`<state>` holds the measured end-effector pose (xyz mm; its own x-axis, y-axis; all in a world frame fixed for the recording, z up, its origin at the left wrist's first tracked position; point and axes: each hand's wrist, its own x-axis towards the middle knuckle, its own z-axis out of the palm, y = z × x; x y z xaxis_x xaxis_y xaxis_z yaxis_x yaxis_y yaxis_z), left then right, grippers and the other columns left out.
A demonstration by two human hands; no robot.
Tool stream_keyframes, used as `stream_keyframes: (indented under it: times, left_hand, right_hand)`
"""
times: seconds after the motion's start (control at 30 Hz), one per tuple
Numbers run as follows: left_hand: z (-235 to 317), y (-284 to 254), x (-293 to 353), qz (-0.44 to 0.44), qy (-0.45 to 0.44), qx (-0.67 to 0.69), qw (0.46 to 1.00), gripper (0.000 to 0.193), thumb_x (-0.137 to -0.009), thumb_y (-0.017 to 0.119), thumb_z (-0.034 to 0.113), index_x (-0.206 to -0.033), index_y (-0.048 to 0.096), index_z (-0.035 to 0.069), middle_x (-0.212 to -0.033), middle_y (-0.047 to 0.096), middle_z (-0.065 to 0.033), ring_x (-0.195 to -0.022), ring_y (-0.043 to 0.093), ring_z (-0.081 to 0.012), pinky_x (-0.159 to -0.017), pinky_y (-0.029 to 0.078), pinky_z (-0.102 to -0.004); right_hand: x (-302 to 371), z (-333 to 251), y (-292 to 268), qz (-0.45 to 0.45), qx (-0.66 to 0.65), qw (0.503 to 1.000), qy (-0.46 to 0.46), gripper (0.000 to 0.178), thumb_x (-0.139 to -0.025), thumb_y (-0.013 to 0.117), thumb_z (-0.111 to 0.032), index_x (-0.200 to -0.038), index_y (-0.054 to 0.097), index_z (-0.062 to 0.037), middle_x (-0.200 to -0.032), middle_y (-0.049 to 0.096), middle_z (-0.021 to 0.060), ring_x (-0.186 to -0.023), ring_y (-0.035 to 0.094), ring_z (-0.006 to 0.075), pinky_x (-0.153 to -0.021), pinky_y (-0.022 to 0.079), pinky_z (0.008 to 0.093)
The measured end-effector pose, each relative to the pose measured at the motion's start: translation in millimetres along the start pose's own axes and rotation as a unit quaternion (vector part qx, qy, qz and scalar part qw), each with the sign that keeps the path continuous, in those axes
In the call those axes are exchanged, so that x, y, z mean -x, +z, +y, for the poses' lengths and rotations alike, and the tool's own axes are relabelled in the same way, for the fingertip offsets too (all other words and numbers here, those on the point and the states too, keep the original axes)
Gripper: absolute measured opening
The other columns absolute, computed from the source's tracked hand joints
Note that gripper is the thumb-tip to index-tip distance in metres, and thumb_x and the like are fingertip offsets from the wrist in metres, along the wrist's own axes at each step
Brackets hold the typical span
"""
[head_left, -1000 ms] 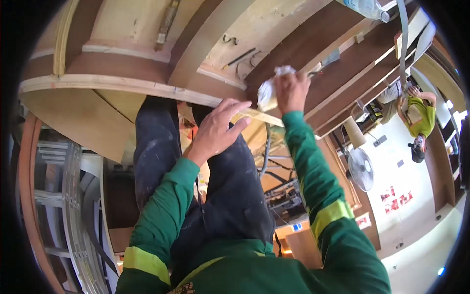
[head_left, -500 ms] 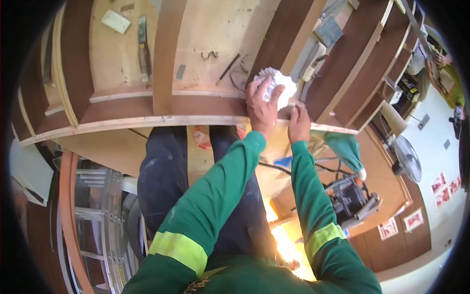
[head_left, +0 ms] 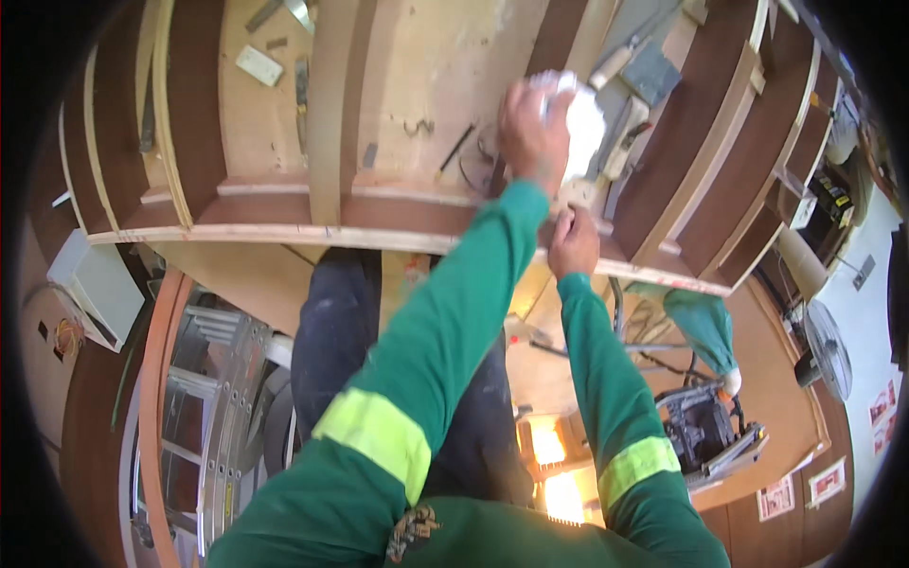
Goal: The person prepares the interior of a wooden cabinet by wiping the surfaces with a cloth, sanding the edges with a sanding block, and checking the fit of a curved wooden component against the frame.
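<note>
My left hand [head_left: 533, 133], a little blurred, is wrapped round a crumpled white rag [head_left: 584, 133]. It holds the rag over a dark brown divider of a large wooden frame [head_left: 398, 236]. Closer to me, my right hand [head_left: 575, 244] is at the frame's front rail with its fingers curled in. What those fingers hold, if anything, is hidden. Right of the rag lie a pale-handled tool [head_left: 625, 137] and a dark grey flat plate [head_left: 651, 74]. A thin black pencil-like stick [head_left: 456, 150] lies on the pale panel left of my hands.
A chisel [head_left: 301, 99] and a white block [head_left: 259, 65] lie in a compartment at the left. Below stand an aluminium ladder [head_left: 213, 407], a dark machine [head_left: 701, 421] with a green bag [head_left: 703, 327], and a fan [head_left: 827, 350]. Bright lights glow near the floor.
My left hand has moved the rag up and slightly right, away from the front rail. My right hand's fingers have curled in more. The whole view has shifted a little.
</note>
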<state>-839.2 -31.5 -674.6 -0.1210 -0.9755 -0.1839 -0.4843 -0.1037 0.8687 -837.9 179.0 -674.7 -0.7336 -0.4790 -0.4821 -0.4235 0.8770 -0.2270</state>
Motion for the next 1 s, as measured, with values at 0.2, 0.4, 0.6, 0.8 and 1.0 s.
stream_keyframes:
  times: [0.2, 0.4, 0.6, 0.8, 1.0]
  left_hand:
    - [-5.3, -6.7, 17.8, 0.029, 0.012, 0.028, 0.999, 0.019, -0.088, 0.078, 0.024, -0.093, 0.071, 0.007, -0.096, 0.065, -0.0109, -0.093, 0.062, -0.0353, -0.082, 0.049, -0.0468]
    - [10.0, 3.1, 4.9, 0.028, 0.011, 0.007, 1.0, 0.022, -0.09, 0.077, 0.026, -0.094, 0.07, 0.005, -0.093, 0.065, -0.0151, -0.092, 0.063, -0.0393, -0.081, 0.049, -0.0497]
    - [4.3, -2.4, 17.5, 0.019, -0.002, 0.039, 0.999, 0.018, -0.09, 0.077, 0.022, -0.097, 0.071, 0.006, -0.099, 0.067, -0.0128, -0.095, 0.064, -0.0371, -0.082, 0.051, -0.0465]
    - [5.5, -2.1, -3.4, 0.016, 0.025, 0.037, 0.999, 0.017, -0.089, 0.077, 0.019, -0.098, 0.071, 0.007, -0.1, 0.067, -0.0117, -0.096, 0.065, -0.0358, -0.082, 0.051, -0.0468]
    - [-6.0, -24.6, 32.7, -0.008, 0.046, 0.035, 0.998, 0.014, -0.089, 0.076, 0.018, -0.096, 0.07, 0.007, -0.096, 0.066, -0.0123, -0.092, 0.063, -0.0367, -0.078, 0.051, -0.0476]
  right_hand:
    - [-2.8, -8.1, -2.5, -0.021, -0.009, 1.0, 0.002, 0.034, -0.102, 0.056, -0.029, -0.123, 0.065, -0.005, -0.115, 0.072, 0.0207, -0.112, 0.066, 0.0409, -0.096, 0.049, 0.0511]
    - [-3.4, -2.0, -5.8, -0.024, -0.009, 0.999, -0.036, 0.035, -0.101, 0.055, -0.029, -0.124, 0.064, -0.0042, -0.11, 0.071, 0.0229, -0.104, 0.066, 0.0422, -0.09, 0.05, 0.0524]
    - [-0.9, 2.7, -6.3, -0.018, 0.003, 1.0, -0.023, 0.034, -0.102, 0.055, -0.03, -0.119, 0.067, -0.0037, -0.105, 0.072, 0.0228, -0.1, 0.067, 0.041, -0.089, 0.051, 0.0512]
    - [-3.5, 1.3, -4.8, -0.041, 0.007, 0.999, -0.03, 0.036, -0.102, 0.052, -0.031, -0.119, 0.067, -0.0031, -0.108, 0.071, 0.023, -0.103, 0.066, 0.042, -0.091, 0.05, 0.0513]
    - [-2.1, 1.0, -8.1, -0.044, 0.024, 0.999, -0.013, 0.033, -0.1, 0.054, -0.026, -0.119, 0.066, -0.002, -0.105, 0.071, 0.0227, -0.099, 0.067, 0.0417, -0.089, 0.051, 0.0499]
